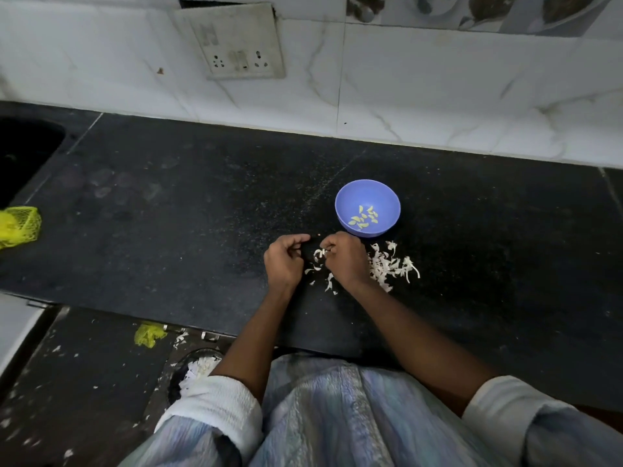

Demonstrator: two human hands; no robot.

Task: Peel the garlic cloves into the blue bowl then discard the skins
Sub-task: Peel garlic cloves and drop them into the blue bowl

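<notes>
A blue bowl (367,207) stands on the black counter and holds several peeled garlic cloves (364,217). Just in front of it, white garlic skins (391,266) lie scattered on the counter. My right hand (344,261) has its fingers curled and pinches a piece of white skin or a clove (324,253); which one is hard to tell. My left hand (285,259) sits close beside it, fingers curled with the thumb tip stretched toward the right hand; nothing shows in its grip.
A dark sink (23,153) is set in the counter (168,214) at the far left, with a yellow mesh bag (18,225) by it. A wall socket plate (236,45) hangs behind. On the floor are a yellow scrap (148,334), loose skins and a bin of skins (197,367).
</notes>
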